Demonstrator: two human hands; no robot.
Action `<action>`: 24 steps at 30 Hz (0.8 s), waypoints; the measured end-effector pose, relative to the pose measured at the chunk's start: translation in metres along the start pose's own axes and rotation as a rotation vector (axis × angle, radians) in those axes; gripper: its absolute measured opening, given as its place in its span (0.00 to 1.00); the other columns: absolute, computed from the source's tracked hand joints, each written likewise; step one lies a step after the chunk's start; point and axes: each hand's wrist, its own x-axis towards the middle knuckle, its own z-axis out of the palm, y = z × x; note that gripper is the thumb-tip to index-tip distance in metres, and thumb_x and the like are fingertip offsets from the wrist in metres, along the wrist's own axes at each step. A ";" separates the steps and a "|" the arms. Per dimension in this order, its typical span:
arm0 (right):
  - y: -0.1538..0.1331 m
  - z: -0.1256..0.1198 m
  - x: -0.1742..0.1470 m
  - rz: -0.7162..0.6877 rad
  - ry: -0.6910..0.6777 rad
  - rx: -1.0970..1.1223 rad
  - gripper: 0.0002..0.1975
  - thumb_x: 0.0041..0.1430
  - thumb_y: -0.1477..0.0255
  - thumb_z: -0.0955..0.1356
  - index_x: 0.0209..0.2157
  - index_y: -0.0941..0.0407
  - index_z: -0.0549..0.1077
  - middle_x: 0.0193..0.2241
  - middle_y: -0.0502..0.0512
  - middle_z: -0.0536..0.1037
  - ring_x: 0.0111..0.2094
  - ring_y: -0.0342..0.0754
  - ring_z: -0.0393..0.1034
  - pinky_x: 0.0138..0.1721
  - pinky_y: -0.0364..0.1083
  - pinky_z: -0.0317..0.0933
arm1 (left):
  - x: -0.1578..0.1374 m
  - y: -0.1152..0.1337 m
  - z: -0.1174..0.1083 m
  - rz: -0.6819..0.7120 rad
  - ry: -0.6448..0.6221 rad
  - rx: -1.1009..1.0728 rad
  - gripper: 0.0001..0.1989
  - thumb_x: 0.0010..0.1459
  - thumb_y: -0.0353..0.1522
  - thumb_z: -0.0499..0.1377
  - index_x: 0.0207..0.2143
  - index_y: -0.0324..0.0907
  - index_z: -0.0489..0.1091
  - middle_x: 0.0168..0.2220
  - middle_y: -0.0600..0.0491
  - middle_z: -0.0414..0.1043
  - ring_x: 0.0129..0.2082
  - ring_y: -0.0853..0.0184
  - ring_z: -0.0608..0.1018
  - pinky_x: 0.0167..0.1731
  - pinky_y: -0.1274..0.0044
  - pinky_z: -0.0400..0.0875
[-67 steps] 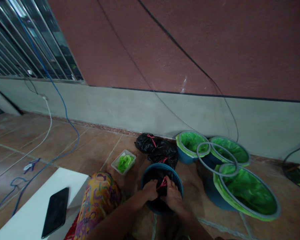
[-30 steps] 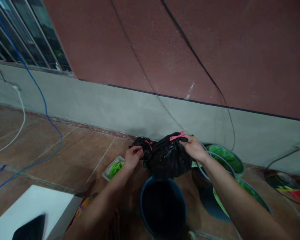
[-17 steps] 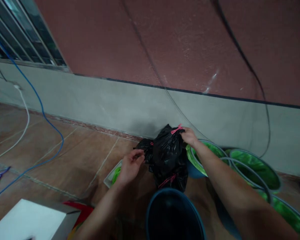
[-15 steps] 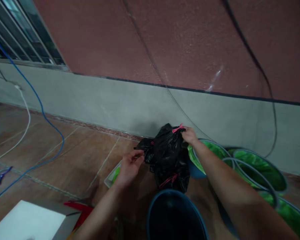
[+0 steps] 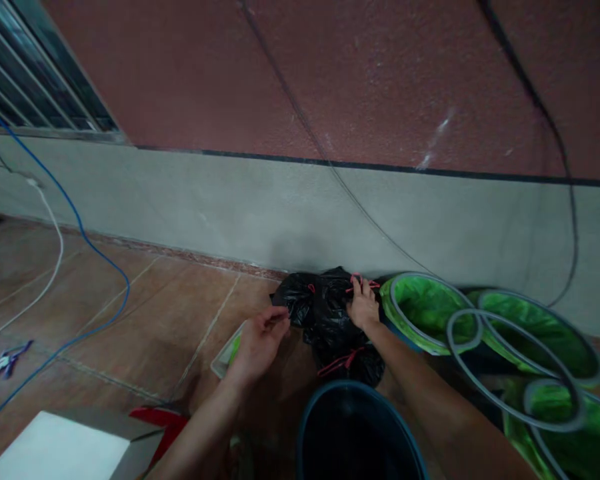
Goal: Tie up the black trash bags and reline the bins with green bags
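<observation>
Several black garbage bags with red ties sit bunched on the floor against the wall. My right hand (image 5: pixel 364 305) rests on the top of the middle black garbage bag (image 5: pixel 333 310), its fingers spread beside the red tie. To the left, a smaller black garbage bag (image 5: pixel 296 297) leans at the wall, and my left hand (image 5: pixel 263 337) hovers just in front of it, fingers loosely bent with nothing between them. Closer to me lies another black garbage bag (image 5: pixel 369 363). A dark blue bin (image 5: pixel 307 420) stands nearest, below the bags.
Bins lined with green bags (image 5: pixel 430 307) stand at the right, with loose grey rings (image 5: pixel 455 360) over them. A clear tray (image 5: pixel 223 357) lies behind my left hand. A white box (image 5: pixel 60 447), a blue cable (image 5: pixel 105 253) and purple-handled scissors or pliers (image 5: pixel 7 363) are at left.
My right hand has lowered the middle garbage bag and now lies on it with fingers spread, no longer gripping its top. My left hand has barely moved. The view has shifted slightly.
</observation>
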 end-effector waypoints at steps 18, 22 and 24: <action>0.061 -0.005 -0.102 -0.013 0.148 0.315 0.26 0.56 0.75 0.64 0.57 0.62 0.65 0.54 0.65 0.71 0.55 0.52 0.67 0.58 0.50 0.60 | 0.004 -0.022 0.041 0.173 -0.155 0.248 0.13 0.51 0.35 0.60 0.38 0.40 0.76 0.30 0.51 0.77 0.27 0.66 0.77 0.31 0.76 0.71; 0.091 0.005 -0.150 0.121 0.106 0.336 0.22 0.57 0.72 0.63 0.53 0.59 0.69 0.49 0.63 0.75 0.48 0.51 0.73 0.51 0.49 0.65 | 0.003 -0.016 0.042 0.197 -0.095 0.245 0.11 0.48 0.33 0.62 0.36 0.40 0.77 0.31 0.52 0.77 0.27 0.68 0.76 0.31 0.77 0.70; 0.097 0.010 -0.172 0.120 0.060 0.347 0.21 0.56 0.72 0.62 0.51 0.59 0.71 0.45 0.62 0.78 0.44 0.51 0.75 0.48 0.50 0.67 | 0.003 -0.011 0.036 0.185 -0.040 0.184 0.12 0.47 0.32 0.63 0.36 0.40 0.77 0.30 0.52 0.77 0.27 0.70 0.75 0.31 0.77 0.69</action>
